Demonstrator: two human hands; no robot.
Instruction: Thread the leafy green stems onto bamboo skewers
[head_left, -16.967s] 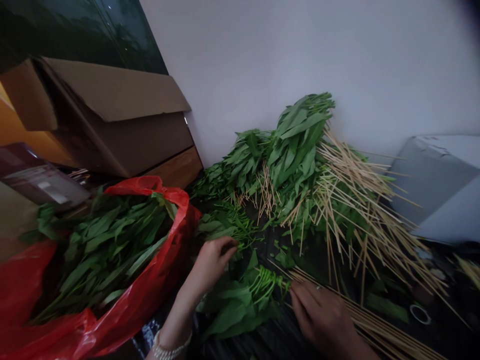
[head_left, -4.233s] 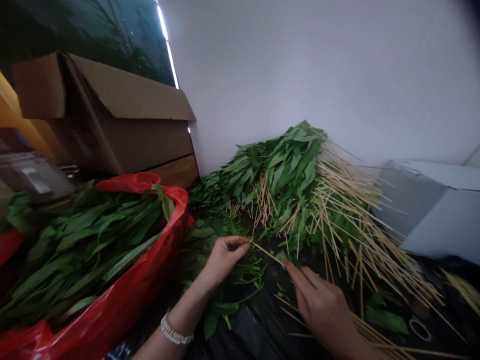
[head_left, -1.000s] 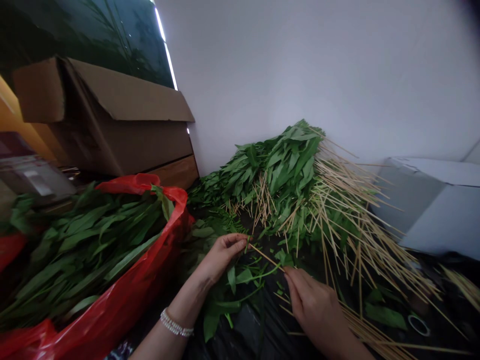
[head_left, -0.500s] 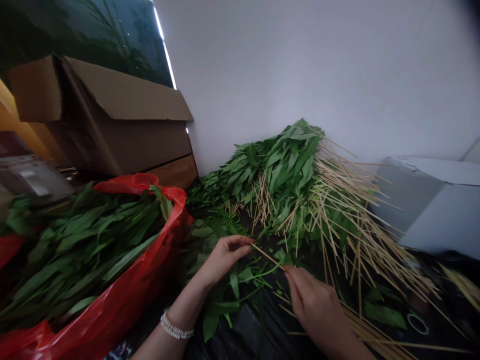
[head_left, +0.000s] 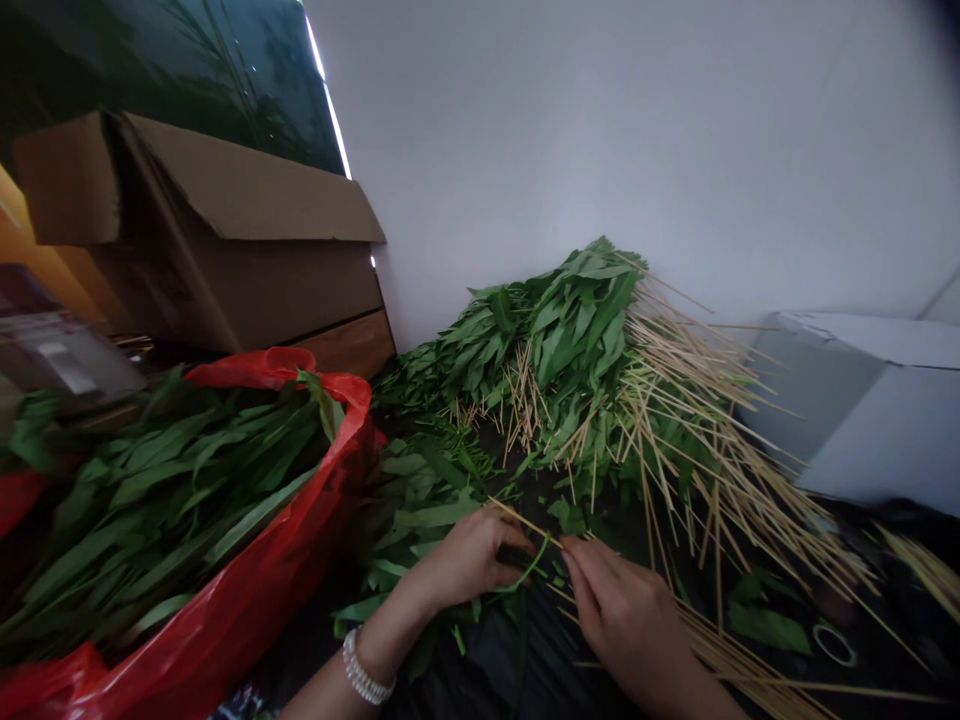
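Note:
In the head view, my right hand [head_left: 622, 610] pinches a thin wooden skewer [head_left: 529, 522], which points up and left past my left hand. A green stem [head_left: 538, 562] of a leafy vegetable bends up against the skewer near my right fingertips. My left hand [head_left: 469, 555], with a beaded bracelet at its wrist, has its fingers curled around this stem. The stem's leaves are mostly hidden under my left hand and forearm. Loose long-leaved greens [head_left: 409, 490] lie just beyond my left hand.
Skewered greens [head_left: 570, 310] are heaped against the white wall, sticks [head_left: 720, 430] fanning right. More skewers [head_left: 739, 655] lie at lower right beside a white ring [head_left: 834, 646]. A red plastic bag [head_left: 300, 530] full of greens stands left, before a cardboard box [head_left: 247, 270]. A white box [head_left: 885, 400] sits right.
My left hand has moved down and slightly right, off the skewer's tip and around the stem. The leafy stem has been pulled in closer. My right hand has barely shifted, keeping the skewer.

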